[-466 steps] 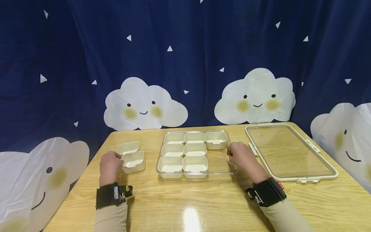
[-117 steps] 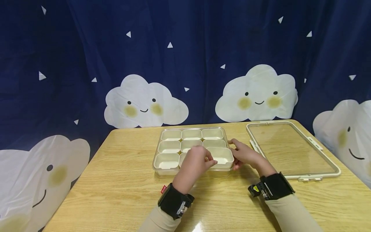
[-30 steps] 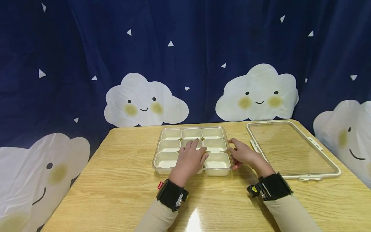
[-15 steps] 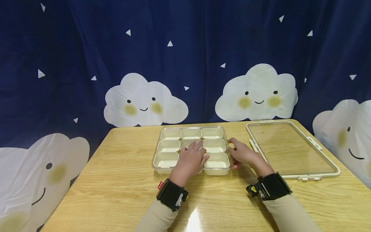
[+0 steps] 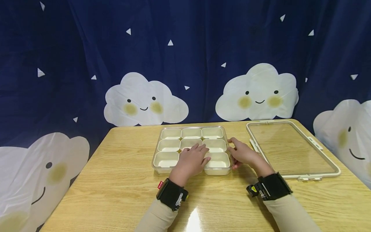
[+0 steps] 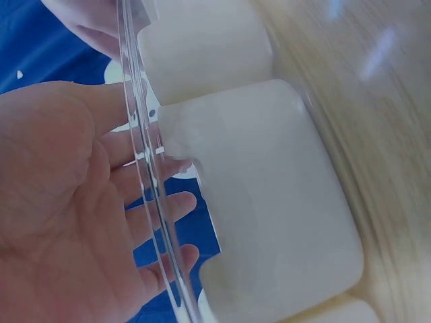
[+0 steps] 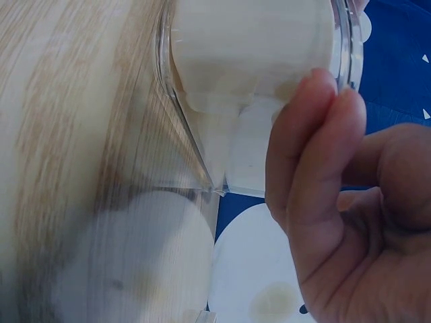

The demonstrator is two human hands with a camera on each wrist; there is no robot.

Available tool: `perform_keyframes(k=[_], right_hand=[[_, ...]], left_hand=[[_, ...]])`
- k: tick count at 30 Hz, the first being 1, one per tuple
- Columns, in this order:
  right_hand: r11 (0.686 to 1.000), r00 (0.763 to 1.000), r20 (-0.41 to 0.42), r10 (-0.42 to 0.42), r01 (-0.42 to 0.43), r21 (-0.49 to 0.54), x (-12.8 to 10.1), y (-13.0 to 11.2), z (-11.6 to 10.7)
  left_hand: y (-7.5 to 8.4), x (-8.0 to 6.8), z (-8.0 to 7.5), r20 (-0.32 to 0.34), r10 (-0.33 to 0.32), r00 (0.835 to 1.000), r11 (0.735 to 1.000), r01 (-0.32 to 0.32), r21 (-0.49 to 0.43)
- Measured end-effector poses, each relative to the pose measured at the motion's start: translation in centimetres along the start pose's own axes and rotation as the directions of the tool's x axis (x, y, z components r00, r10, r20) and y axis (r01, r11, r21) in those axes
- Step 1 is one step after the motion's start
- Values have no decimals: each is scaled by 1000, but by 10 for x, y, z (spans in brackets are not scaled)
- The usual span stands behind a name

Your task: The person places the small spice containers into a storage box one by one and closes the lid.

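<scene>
A clear plastic storage box (image 5: 221, 171) stands on the table, filled with rows of cream-coloured cups, among them the front right cup (image 5: 218, 160) and the front left cup (image 5: 166, 159). My left hand (image 5: 191, 162) lies over the front middle cup, palm down, fingers loosely spread across the rims; that cup is mostly hidden. In the left wrist view, the left fingers (image 6: 178, 205) reach over the box's clear rim. At the box's right side, my right hand (image 5: 244, 153) holds the wall with curled fingers (image 7: 310, 155), tips right at the edge.
To the right lies a clear lid (image 5: 290, 151) with a cream frame and side latches. The wooden table (image 5: 121, 193) ends at the back against a dark blue curtain (image 5: 200, 42) with smiling clouds.
Two cups first stood left of the box; now they are gone from there and its front right and other gaps are filled. Lately the left hand has drawn slightly towards the front.
</scene>
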State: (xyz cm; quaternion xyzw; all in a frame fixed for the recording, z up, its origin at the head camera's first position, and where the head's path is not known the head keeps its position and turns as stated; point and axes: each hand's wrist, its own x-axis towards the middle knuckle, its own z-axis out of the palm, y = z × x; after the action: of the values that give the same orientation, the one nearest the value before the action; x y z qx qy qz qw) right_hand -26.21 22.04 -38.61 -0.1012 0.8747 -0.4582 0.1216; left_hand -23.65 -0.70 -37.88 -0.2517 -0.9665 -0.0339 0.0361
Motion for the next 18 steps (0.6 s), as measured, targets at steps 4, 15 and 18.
perform_keyframes(k=[4, 15, 18], right_hand=[[1000, 1000, 0, 1, -1, -3, 0, 0, 0], [1000, 1000, 1, 2, -2, 2, 0, -1, 0], [1000, 1000, 1, 0, 0, 5, -1, -1, 0]], left_hand=[[0, 0, 1, -7, 20, 1000, 1000, -20, 3], [0, -2, 0, 10, 14, 1000, 1000, -15, 11], [1, -3, 0, 10, 15, 1000, 1000, -15, 7]])
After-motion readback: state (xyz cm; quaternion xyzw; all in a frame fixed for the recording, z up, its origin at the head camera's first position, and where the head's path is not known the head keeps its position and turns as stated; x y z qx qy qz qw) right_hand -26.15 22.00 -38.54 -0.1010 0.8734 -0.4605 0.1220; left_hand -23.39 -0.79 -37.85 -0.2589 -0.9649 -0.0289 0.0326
